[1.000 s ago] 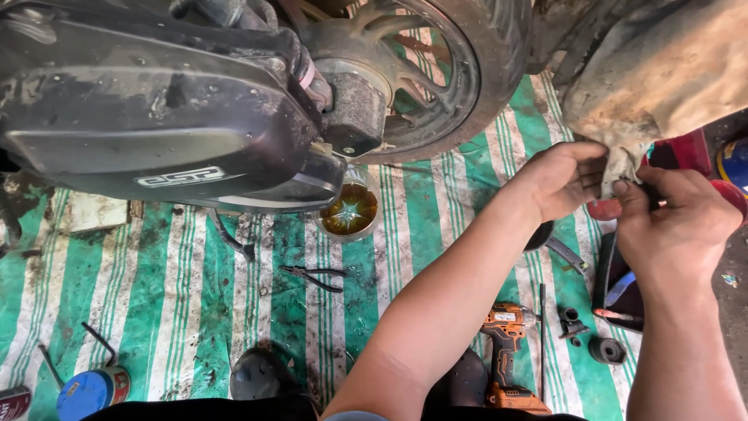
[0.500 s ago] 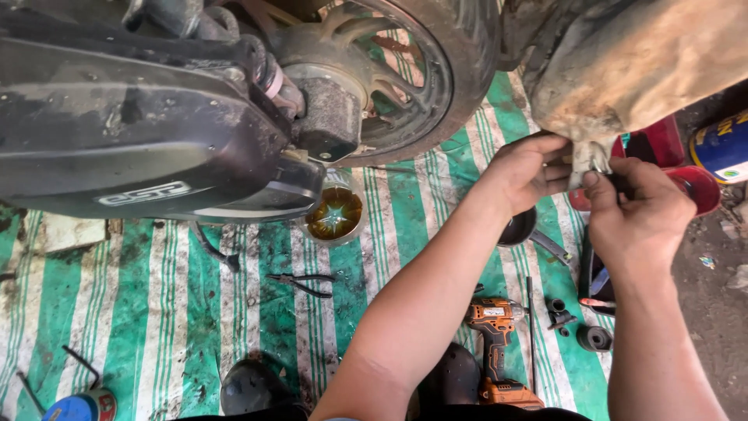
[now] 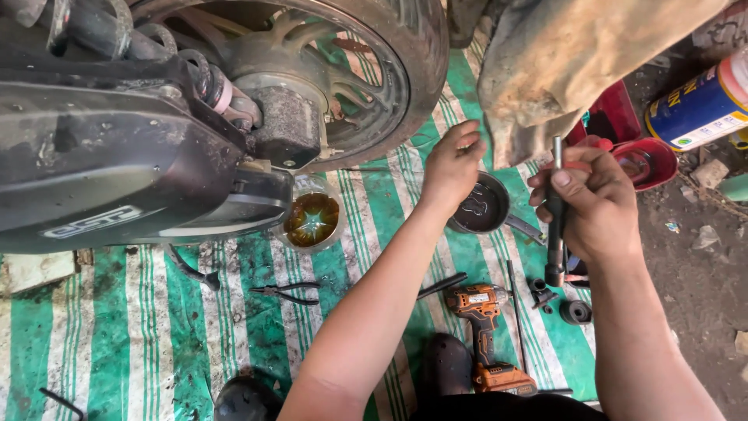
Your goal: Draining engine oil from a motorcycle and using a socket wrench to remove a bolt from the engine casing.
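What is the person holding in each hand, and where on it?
The right hand grips a long dark metal socket wrench around the middle of its shaft, held upright. The left hand holds nothing, hovering above a small round dark metal bowl.

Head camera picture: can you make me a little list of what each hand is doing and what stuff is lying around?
left hand: open, fingers over a small dark metal bowl
right hand: gripping a long dark socket wrench, held upright
above: scooter rear wheel
under engine: container of amber oil
on striped mat: orange power drill, pliers
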